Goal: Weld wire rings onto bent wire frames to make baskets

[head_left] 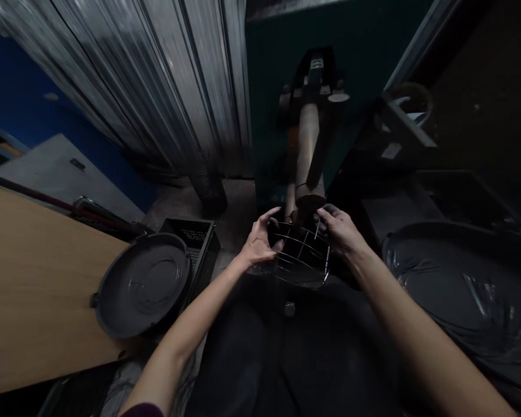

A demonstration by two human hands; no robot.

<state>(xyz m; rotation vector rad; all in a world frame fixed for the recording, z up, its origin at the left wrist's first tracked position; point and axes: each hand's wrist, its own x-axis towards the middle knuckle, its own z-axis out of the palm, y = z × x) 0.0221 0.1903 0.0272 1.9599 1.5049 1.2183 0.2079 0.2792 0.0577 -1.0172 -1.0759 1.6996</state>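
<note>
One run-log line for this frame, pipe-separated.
left hand: at left edge of wire frame, grip unclear | right hand: pinching thin wire | cylindrical machine arm: above wire frame in view

Bare hands, left [257, 243] and right [339, 230], slim fingers. Both forearms bare. Dark purple sleeve [143, 410], only its edge showing, near left; fabric looks plain, edge curved. Trousers [234, 347] at near centre: very dark, black or charcoal, smooth, matte, with a dark line between the legs. Finer detail lost in shadow.
</note>
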